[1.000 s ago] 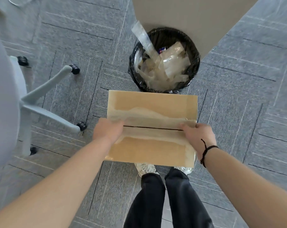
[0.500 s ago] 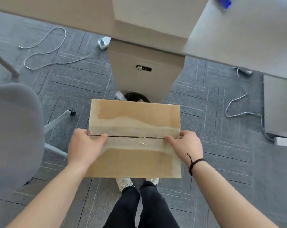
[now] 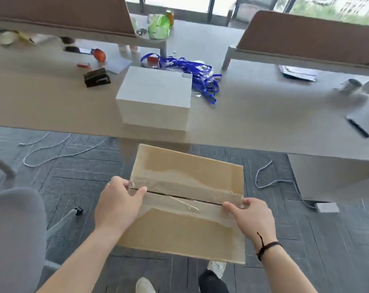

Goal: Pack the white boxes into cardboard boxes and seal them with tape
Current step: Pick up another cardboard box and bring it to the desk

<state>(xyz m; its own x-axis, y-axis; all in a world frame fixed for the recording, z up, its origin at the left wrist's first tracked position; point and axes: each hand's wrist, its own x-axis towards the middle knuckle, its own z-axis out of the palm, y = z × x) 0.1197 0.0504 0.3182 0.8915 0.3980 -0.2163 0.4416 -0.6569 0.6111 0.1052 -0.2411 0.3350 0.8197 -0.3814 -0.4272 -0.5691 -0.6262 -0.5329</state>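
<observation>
I hold a brown cardboard box (image 3: 185,227) in the air in front of me, above the carpet and just short of the table edge. Its two top flaps are closed, with a dark slit between them and pale strips where old tape has been torn off. My left hand (image 3: 118,206) grips its left end at the seam. My right hand (image 3: 253,218), a dark cord on the wrist, grips the right end. A white box (image 3: 156,96) stands closed on the table, beyond the cardboard box.
The beige table (image 3: 253,115) carries blue lanyards (image 3: 202,79), a dark tape dispenser (image 3: 97,77), a black pen (image 3: 358,127) and small clutter further back. A grey chair (image 3: 14,233) stands at my left. White cables (image 3: 52,149) lie on the carpet.
My view has lifted from the floor and the waste bin up to the table. The cardboard box stays in both hands and is now tilted, close to the table edge.
</observation>
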